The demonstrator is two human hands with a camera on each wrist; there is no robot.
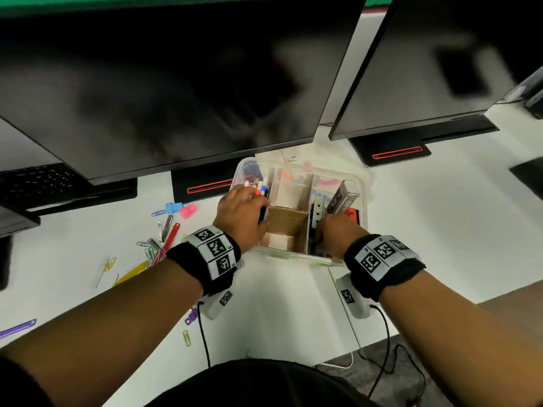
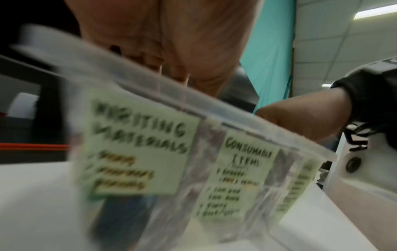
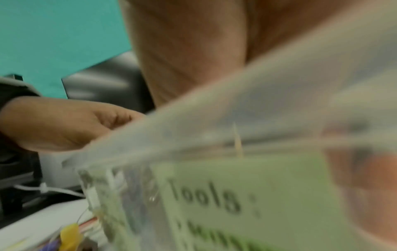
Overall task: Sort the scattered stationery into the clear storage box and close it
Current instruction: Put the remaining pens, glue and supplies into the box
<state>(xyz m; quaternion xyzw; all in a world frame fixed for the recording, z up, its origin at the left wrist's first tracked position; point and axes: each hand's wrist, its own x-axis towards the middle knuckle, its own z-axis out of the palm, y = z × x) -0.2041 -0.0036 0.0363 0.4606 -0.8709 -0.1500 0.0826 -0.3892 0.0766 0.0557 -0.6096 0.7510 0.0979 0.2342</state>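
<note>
The clear storage box (image 1: 363,189) stands open under the monitors, split by cardboard dividers (image 1: 289,221). Green labels on its front read "Writing materials" (image 2: 137,144), "Consumable items" and "Tools" (image 3: 247,195). My left hand (image 1: 258,212) is over the left compartment, its fingers curled round a bunch of pens (image 1: 262,190) with red, blue and dark ends. My right hand (image 1: 323,230) reaches down into the right compartment beside a red item (image 1: 351,212). Its fingers are hidden by the box, and both wrist views are blurred.
Loose stationery lies on the white table left of the box: blue (image 1: 173,207) and pink (image 1: 188,210) small pieces, a red cutter (image 1: 172,235), paper clips (image 1: 186,337), a yellow ruler (image 1: 132,273), a purple strip (image 1: 17,329). Two monitors (image 1: 164,83) overhang the box's back; a keyboard (image 1: 38,180) sits far left.
</note>
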